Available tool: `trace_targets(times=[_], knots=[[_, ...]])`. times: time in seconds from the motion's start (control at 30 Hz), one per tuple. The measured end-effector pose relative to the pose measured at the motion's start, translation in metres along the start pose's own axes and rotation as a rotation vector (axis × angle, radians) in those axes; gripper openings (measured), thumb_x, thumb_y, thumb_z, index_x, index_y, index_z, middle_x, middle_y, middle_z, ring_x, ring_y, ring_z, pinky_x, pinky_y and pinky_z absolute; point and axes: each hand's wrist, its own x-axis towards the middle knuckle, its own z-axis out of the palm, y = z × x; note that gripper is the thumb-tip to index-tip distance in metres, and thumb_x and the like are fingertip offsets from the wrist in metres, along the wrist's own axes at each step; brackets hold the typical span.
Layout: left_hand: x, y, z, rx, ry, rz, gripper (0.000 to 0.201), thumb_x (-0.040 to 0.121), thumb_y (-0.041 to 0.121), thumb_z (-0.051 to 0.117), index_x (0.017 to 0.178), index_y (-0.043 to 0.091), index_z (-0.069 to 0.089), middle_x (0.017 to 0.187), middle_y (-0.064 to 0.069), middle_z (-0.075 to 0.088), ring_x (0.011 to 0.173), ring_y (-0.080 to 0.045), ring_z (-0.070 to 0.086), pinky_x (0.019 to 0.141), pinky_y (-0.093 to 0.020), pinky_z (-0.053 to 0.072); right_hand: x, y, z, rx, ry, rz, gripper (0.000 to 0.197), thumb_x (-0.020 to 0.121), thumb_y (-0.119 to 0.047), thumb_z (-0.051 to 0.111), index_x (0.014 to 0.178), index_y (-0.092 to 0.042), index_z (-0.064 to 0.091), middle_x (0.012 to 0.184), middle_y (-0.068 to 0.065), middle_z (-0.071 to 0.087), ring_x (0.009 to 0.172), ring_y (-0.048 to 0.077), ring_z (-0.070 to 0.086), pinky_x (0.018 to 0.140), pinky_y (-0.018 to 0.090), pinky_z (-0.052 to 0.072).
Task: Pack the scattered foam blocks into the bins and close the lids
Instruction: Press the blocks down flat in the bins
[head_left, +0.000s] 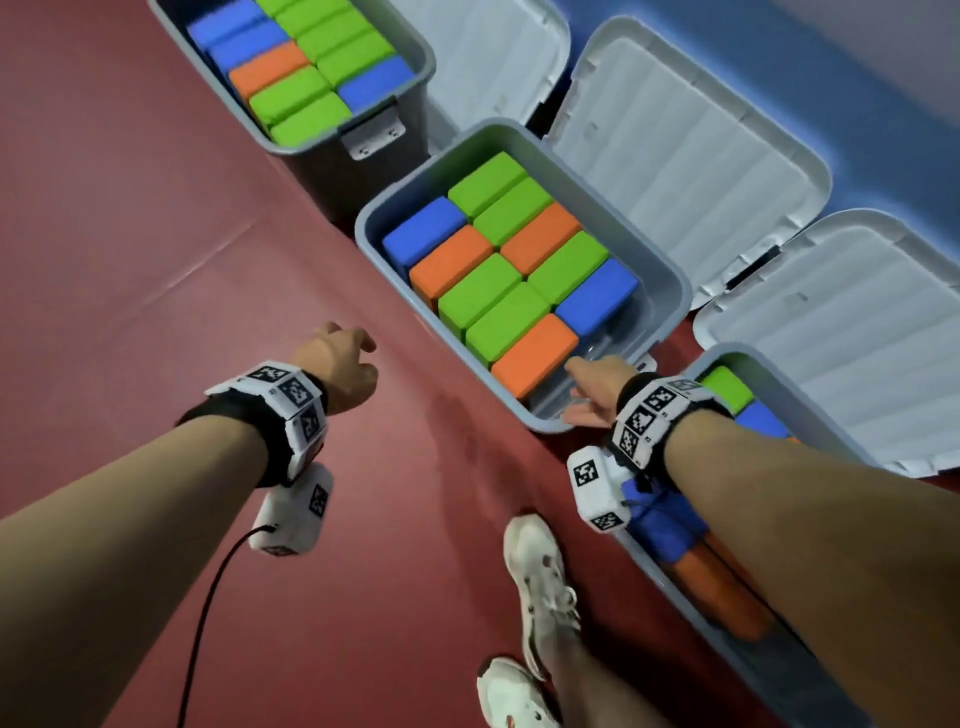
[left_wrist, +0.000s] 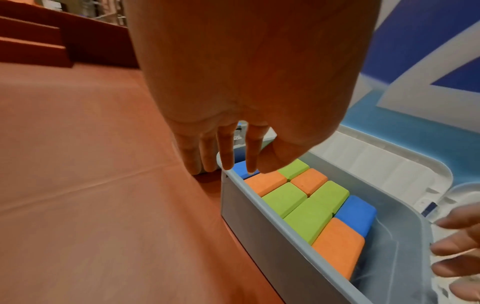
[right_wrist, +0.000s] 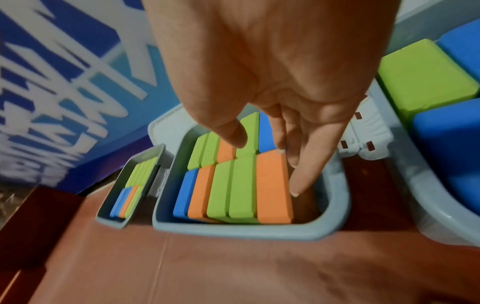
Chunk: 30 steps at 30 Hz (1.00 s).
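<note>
The middle bin (head_left: 670, 291) stands open on the red floor (head_left: 156, 260), its two rows of green, orange and blue foam blocks (head_left: 506, 273) packed side by side, with a gap at the near end beside the nearest orange block (head_left: 535, 356). Your right hand (head_left: 597, 395) reaches over that bin's near rim, fingers straight and spread and holding nothing, fingertips dipped into the gap in the right wrist view. Your left hand (head_left: 340, 371) hangs over the floor just left of the bin, fingers loosely extended and empty. The bin's white lid (head_left: 685, 171) lies folded back on the far side. A far-left bin (head_left: 415, 67), also filled with blocks, and a near-right bin (head_left: 789, 395), partly hidden by your right forearm, stand with their lids open too. Your white shoes (head_left: 540, 587) show near the bottom edge.
</note>
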Motion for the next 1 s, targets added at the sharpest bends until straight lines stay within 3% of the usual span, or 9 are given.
trace_targets(times=[0.1,0.23,0.3,0.37,0.5,0.67,0.8,0.93,1.0], knots=[[0.039,0.007,-0.024,0.078,-0.027,0.068,0.047,0.093,0.020,0.051,0.139,0.014,0.048,0.140,-0.014,0.046,0.124,-0.032,0.049,0.099,-0.036,0.039,0.020,-0.017,-0.006,0.051,0.003,0.061,0.031,0.095,-0.026,0.055,0.117,-0.005,0.048,0.117,0.018,0.052,0.091,0.036,0.066,0.054,0.037,0.059],[0.111,0.012,-0.057,0.120,-0.009,0.107,0.045,0.092,0.021,0.052,0.137,0.014,0.049,0.138,-0.016,0.048,0.121,-0.036,0.051,0.100,-0.038,0.041,0.059,-0.031,0.008,-0.053,0.033,0.036,0.048,0.087,-0.043,0.057,0.123,-0.011,0.052,0.127,0.016,0.056,0.112,0.037,0.060,0.093,0.048,0.055],[0.156,0.018,-0.072,0.175,0.004,0.137,0.045,0.091,0.021,0.055,0.136,0.014,0.051,0.135,-0.018,0.049,0.120,-0.038,0.052,0.101,-0.039,0.042,0.083,-0.037,0.020,-0.031,0.068,0.092,0.071,0.078,-0.050,0.055,0.133,-0.006,0.048,0.136,0.020,0.051,0.119,0.039,0.057,0.101,0.048,0.049],[0.187,0.024,-0.077,0.227,-0.029,0.170,0.046,0.090,0.022,0.057,0.136,0.014,0.052,0.132,-0.020,0.050,0.117,-0.039,0.053,0.100,-0.039,0.042,0.091,-0.035,0.024,-0.025,0.061,0.120,0.078,0.078,-0.052,0.054,0.139,-0.004,0.046,0.137,0.021,0.051,0.121,0.038,0.056,0.101,0.048,0.048],[0.235,0.045,-0.077,0.264,-0.090,0.218,0.052,0.087,0.025,0.060,0.137,0.013,0.049,0.129,-0.023,0.048,0.114,-0.040,0.054,0.103,-0.040,0.042,0.096,-0.035,0.027,0.068,0.064,0.142,0.060,0.091,-0.043,0.056,0.136,-0.004,0.052,0.137,0.017,0.055,0.123,0.035,0.056,0.102,0.047,0.049],[0.269,0.061,-0.058,0.296,-0.090,0.302,0.055,0.086,0.020,0.065,0.137,0.008,0.048,0.126,-0.029,0.048,0.112,-0.045,0.054,0.101,-0.044,0.043,0.098,-0.024,0.045,0.121,0.127,0.216,0.081,0.072,-0.062,0.055,0.131,-0.007,0.057,0.132,0.017,0.058,0.119,0.035,0.058,0.100,0.047,0.049],[0.290,0.054,-0.045,0.350,-0.106,0.288,0.059,0.084,0.023,0.067,0.138,0.013,0.045,0.130,-0.027,0.042,0.114,-0.046,0.053,0.103,-0.045,0.041,0.109,-0.010,0.069,0.160,0.176,0.278,0.087,0.082,-0.065,0.056,0.140,-0.001,0.047,0.139,0.019,0.053,0.123,0.036,0.055,0.102,0.045,0.049],[0.319,0.052,-0.040,0.377,-0.108,0.287,0.061,0.083,0.025,0.070,0.137,0.010,0.045,0.130,-0.029,0.041,0.114,-0.048,0.052,0.103,-0.046,0.042,0.125,-0.003,0.080,0.228,0.217,0.333,0.111,0.063,-0.076,0.054,0.144,-0.001,0.040,0.140,0.017,0.052,0.123,0.035,0.055,0.100,0.046,0.051],[0.333,0.052,-0.039,0.377,-0.111,0.287,0.061,0.084,0.027,0.070,0.134,0.004,0.044,0.129,-0.033,0.043,0.115,-0.050,0.051,0.102,-0.047,0.042,0.138,-0.001,0.086,0.249,0.235,0.327,0.102,0.070,-0.074,0.057,0.141,-0.002,0.045,0.138,0.017,0.052,0.123,0.036,0.055,0.100,0.047,0.050]])
